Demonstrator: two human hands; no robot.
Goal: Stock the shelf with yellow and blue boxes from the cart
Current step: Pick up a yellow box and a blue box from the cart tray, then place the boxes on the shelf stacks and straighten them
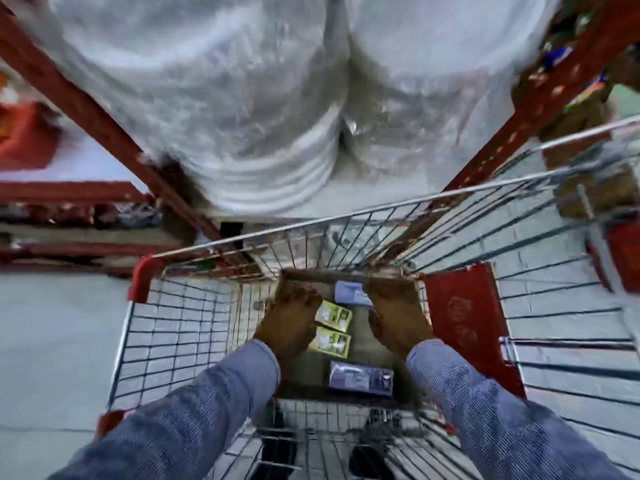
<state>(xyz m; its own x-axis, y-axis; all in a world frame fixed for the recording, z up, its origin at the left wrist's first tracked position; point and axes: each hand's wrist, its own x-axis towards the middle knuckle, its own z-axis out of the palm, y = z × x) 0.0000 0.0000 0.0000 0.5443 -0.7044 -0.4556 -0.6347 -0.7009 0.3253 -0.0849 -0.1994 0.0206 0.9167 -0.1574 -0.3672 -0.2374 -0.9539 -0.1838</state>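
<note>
colours in and around the cart

silver wire shopping cart (194, 327) with red plastic corner guards (140, 278) and a red flap panel (467, 323); two yellow cardboard boxes (333, 316) with pale print, two blue-purple boxes (360, 377) with white label text; blue finely striped sleeves (207, 403); red metal shelf uprights (90, 109); clear-wrapped white stacks (242, 98); grey floor (52, 341).

Both arms extended forward and down, blue sleeves; left hand (289, 318) and right hand (398, 318) lowered, fingers curled.

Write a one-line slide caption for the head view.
Both hands reach into cart toward yellow and blue boxes.
</note>
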